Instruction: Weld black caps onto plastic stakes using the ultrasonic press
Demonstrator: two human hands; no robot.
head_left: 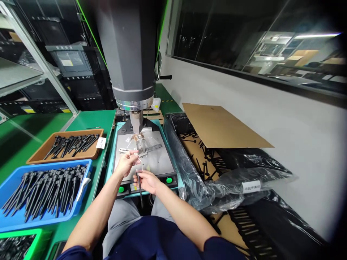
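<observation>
In front of the machine's metal plate, my right hand is closed around a slim black ribbed rod, which hangs down toward my lap. My left hand, a little higher and to the left, is closed in a pinch on a thin white cord-like piece. That piece bends down toward the top of the rod; whether the two are joined I cannot make out. Just beyond my fingers stands a small metal fixture, under the pointed metal head of the machine.
Two green buttons flank the plate's front edge. On the left are a brown tray and a blue tray of black rods, and a green bin. A plastic-lined box under cardboard holds black parts at right.
</observation>
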